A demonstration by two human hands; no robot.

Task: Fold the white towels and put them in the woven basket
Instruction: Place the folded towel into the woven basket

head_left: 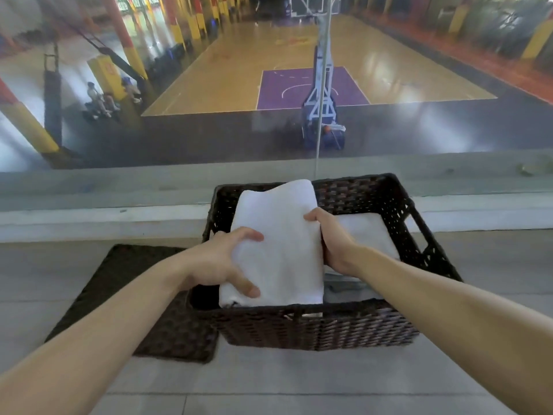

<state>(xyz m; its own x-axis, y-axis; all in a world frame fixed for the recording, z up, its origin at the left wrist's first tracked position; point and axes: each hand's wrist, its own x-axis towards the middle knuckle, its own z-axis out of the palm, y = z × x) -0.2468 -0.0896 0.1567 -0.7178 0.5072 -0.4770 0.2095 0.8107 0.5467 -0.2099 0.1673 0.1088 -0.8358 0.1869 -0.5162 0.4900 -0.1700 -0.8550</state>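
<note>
Single head-worn wide-angle view, which faced forward and down from close above the woven basket (314, 327).

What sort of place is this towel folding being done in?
Probably a sports hall's upper viewing gallery: just past the woven basket, a glass wall looks down on an indoor basketball court and its hoop stand.

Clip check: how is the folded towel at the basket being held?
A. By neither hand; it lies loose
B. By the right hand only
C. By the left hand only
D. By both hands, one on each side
D: the left hand grips the left edge of the towel and the right hand grips its right edge, at the basket.
</note>
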